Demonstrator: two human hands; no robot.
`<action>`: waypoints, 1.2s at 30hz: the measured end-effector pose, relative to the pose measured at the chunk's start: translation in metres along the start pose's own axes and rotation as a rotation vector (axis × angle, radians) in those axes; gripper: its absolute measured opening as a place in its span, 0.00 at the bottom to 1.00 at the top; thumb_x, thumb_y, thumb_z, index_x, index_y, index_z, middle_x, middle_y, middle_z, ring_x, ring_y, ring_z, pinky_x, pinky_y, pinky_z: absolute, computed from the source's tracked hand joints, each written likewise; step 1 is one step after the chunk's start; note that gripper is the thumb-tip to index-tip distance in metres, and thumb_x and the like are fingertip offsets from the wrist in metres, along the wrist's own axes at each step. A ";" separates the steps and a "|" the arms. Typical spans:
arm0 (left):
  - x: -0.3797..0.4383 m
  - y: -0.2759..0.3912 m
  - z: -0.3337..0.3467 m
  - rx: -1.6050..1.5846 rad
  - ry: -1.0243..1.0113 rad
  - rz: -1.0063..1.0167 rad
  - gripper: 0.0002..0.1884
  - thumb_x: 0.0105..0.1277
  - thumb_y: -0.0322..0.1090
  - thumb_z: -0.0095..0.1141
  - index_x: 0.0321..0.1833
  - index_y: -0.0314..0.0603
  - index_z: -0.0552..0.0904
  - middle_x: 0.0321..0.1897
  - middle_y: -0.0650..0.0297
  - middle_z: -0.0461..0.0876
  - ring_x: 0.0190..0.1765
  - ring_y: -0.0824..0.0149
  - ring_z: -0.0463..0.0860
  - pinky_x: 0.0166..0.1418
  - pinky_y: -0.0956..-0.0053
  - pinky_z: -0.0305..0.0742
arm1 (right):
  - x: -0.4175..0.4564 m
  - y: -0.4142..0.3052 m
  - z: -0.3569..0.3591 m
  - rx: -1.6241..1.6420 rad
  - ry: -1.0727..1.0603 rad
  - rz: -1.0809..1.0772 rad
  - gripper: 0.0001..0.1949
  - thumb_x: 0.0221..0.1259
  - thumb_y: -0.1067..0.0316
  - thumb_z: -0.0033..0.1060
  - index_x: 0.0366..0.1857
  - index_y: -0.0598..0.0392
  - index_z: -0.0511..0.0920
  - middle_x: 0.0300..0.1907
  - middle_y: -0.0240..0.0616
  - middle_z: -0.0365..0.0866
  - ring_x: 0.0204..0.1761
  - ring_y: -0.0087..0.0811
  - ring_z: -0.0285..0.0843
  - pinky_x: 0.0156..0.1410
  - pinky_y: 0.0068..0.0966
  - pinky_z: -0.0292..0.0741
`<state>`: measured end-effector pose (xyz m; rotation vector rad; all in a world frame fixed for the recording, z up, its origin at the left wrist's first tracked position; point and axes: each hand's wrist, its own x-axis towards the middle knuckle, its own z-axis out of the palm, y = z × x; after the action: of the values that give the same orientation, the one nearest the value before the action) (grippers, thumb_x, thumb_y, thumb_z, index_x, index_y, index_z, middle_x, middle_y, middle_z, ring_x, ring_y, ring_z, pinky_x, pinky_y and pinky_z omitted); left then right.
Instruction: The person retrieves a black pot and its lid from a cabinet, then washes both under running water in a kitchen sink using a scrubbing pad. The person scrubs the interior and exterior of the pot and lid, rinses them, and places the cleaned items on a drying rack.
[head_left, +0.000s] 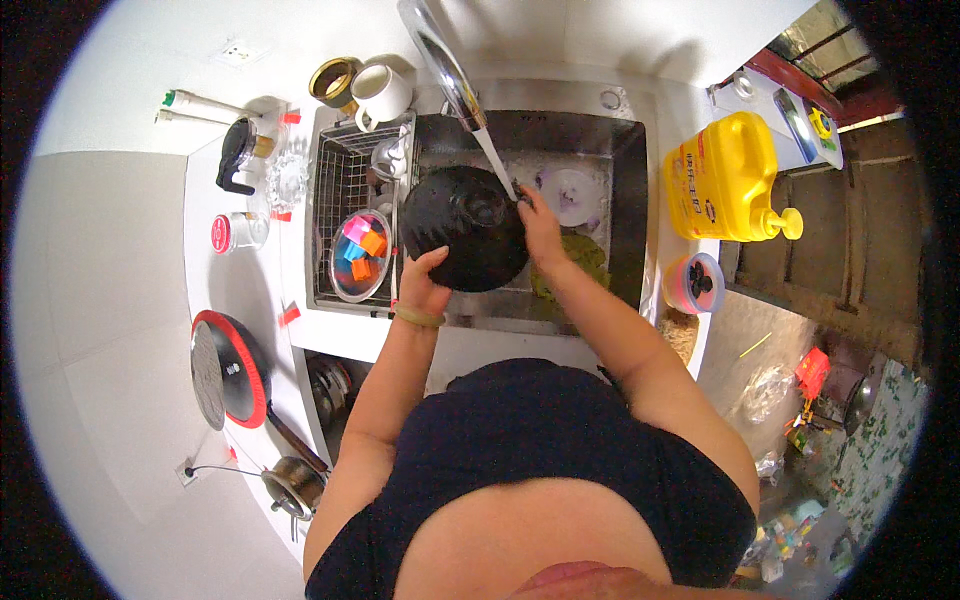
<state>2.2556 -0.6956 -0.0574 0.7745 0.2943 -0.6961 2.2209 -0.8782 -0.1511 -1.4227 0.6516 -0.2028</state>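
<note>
Between my hands, over the stainless-steel sink (630, 225), is a round black vessel or lid (469, 240); its exact kind is unclear. My left hand (426, 281) grips its near left edge, thumb on top. At the right edge, my right hand (538, 229) holds on near the stream of water. That stream runs from the chrome faucet (454, 75) and meets the black piece at its upper right. Behind my right hand, a whitish plate (571, 196) with dark bits lies on the sink floor. A yellow-green mass (577, 262), partly hidden by my forearm, rests nearer me.
Left in the sink, a wire rack (341, 161) holds dishes and an oval bowl (341, 281) with colourful pieces. Mugs (382, 91) stand behind it. Right are a yellow pump jug (724, 180) and a plastic tub (694, 283). A red-rimmed pan (244, 375) sits on the left counter.
</note>
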 end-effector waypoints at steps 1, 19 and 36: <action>-0.001 0.000 0.001 -0.009 0.002 -0.027 0.26 0.52 0.22 0.52 0.58 0.38 0.69 0.52 0.56 0.75 0.54 0.56 0.76 0.61 0.61 0.68 | 0.016 0.013 -0.009 0.032 -0.050 0.030 0.20 0.61 0.65 0.45 0.56 0.60 0.68 0.52 0.38 0.72 0.52 0.29 0.69 0.58 0.23 0.63; 0.006 -0.021 0.007 0.035 0.062 -0.038 0.22 0.51 0.20 0.53 0.52 0.38 0.74 0.44 0.59 0.79 0.47 0.60 0.79 0.56 0.64 0.72 | 0.007 -0.014 -0.017 -0.037 -0.042 -0.010 0.17 0.62 0.67 0.44 0.54 0.60 0.70 0.52 0.39 0.74 0.54 0.28 0.67 0.59 0.24 0.62; 0.013 -0.022 0.011 0.138 0.052 -0.035 0.21 0.49 0.20 0.54 0.49 0.37 0.75 0.42 0.60 0.79 0.46 0.62 0.79 0.54 0.69 0.72 | -0.037 -0.058 -0.004 -0.465 -0.042 -0.676 0.18 0.49 0.77 0.54 0.47 0.59 0.73 0.49 0.45 0.74 0.54 0.46 0.68 0.60 0.35 0.65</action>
<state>2.2502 -0.7212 -0.0678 0.9214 0.3094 -0.7353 2.2028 -0.8724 -0.0849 -2.0613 0.1575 -0.5760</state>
